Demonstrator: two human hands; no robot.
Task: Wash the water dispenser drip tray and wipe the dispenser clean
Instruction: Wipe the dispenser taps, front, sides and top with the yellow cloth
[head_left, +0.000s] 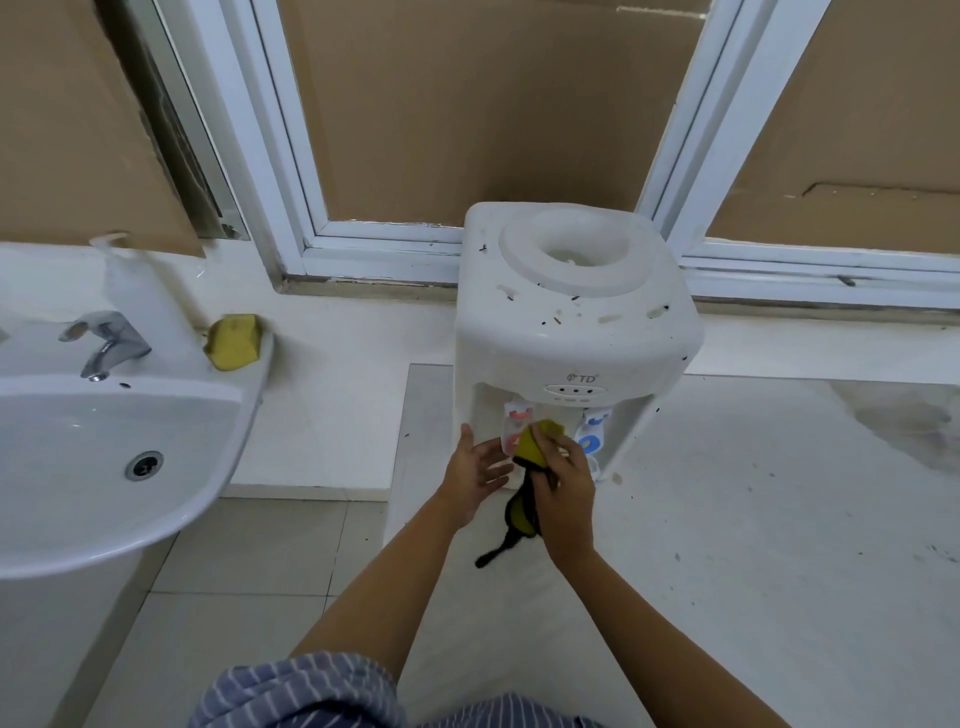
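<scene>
The white water dispenser (571, 332) stood on a pale counter (779, 519) below a white window frame (291, 156), its top speckled with dark specks; the right hand (566, 488) gripped a yellow cloth with black trim (535, 447) and pressed it against the red tap (517, 415), the cloth's tail hanging below the wrist; the left hand (475, 475) lay relaxed, fingers straight, beside the dispenser's recess and holding nothing; the blue tap (592, 431) sat just right of the cloth; the drip tray could not be made out behind the hands; to the left, well apart, a white basin (67, 467) carried a chrome faucet (104, 343) and a yellow sponge (234, 341) on its rim.
</scene>
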